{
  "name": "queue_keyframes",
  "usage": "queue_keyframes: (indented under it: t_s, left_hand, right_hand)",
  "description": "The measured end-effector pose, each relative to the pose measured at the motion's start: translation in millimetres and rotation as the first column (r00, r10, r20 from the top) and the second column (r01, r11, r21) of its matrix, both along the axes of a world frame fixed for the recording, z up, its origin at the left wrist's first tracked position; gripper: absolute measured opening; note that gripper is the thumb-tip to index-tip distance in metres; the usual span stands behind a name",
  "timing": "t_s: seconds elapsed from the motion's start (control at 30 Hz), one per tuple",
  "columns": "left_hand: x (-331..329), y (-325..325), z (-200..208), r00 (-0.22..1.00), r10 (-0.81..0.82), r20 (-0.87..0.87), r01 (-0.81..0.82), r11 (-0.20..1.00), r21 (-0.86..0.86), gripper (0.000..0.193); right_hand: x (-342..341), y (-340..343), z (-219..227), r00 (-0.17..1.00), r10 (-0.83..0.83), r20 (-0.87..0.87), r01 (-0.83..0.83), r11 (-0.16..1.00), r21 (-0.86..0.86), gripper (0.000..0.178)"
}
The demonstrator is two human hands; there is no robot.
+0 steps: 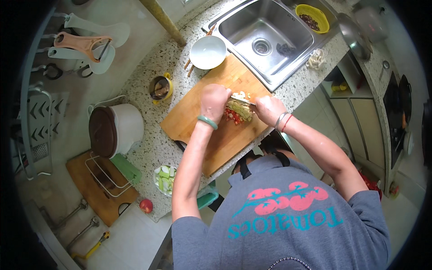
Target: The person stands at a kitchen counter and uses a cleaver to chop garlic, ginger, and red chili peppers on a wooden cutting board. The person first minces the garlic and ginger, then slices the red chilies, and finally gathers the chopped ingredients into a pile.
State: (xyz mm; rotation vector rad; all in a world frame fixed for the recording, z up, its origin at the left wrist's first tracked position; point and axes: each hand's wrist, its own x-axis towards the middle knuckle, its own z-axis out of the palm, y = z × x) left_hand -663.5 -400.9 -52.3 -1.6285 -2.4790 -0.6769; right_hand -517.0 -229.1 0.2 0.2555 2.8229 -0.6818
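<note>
A wooden cutting board (193,114) lies on the speckled counter. On it are chopped red pieces (234,118), a pale green-yellow chopped pile (241,110) and whitish bits (241,95). Across the pile, a knife (243,100) shows as a thin metal strip between my hands. My right hand (269,110) is closed around its handle end. At the blade's other end, my left hand (215,102) is curled with its fingers against the metal; the fingertips are partly hidden. A white bowl (208,52) stands at the board's far edge, near wooden chopsticks (190,70).
Beyond the board is a steel sink (252,29) with a yellow colander (311,19) beside it. Leftward stand a yellow cup (160,88), a white pot (128,128) with a brown lid, a bowl of green pieces (165,179) and a red apple (146,206). A stove (396,117) is at right.
</note>
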Motion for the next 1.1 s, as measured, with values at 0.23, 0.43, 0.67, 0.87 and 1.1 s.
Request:
queue_keyframes:
  t_s: [0.23, 0.43, 0.67, 0.87, 1.1]
  left_hand:
    - [15, 2, 6, 0.999, 0.025, -0.025, -0.025, 1.0, -0.007, 0.001]
    - [28, -6, 27, 0.981, 0.114, -0.157, -0.115, 0.993, 0.004, 0.028]
    - [62, -4, 38, 0.898, 0.386, 0.21, -0.422, 0.892, 0.162, 0.014]
    - [74, 34, -1, 0.943, 0.325, 0.069, -0.325, 0.946, -0.017, 0.011]
    - [76, 19, -5, 0.902, 0.406, 0.146, -0.406, 0.913, -0.032, 0.011]
  right_hand:
    - [14, -7, -28, 0.998, -0.069, 0.003, 0.069, 0.997, 0.033, 0.016]
    - [17, 1, -20, 0.993, -0.006, -0.121, 0.005, 1.0, -0.005, 0.025]
    - [21, 24, -7, 0.984, -0.11, -0.138, 0.112, 0.994, 0.009, 0.031]
    - [25, 28, -18, 0.98, -0.155, -0.122, 0.159, 0.987, 0.029, 0.031]
    - [29, 27, -29, 0.98, -0.159, -0.117, 0.16, 0.987, 0.005, 0.028]
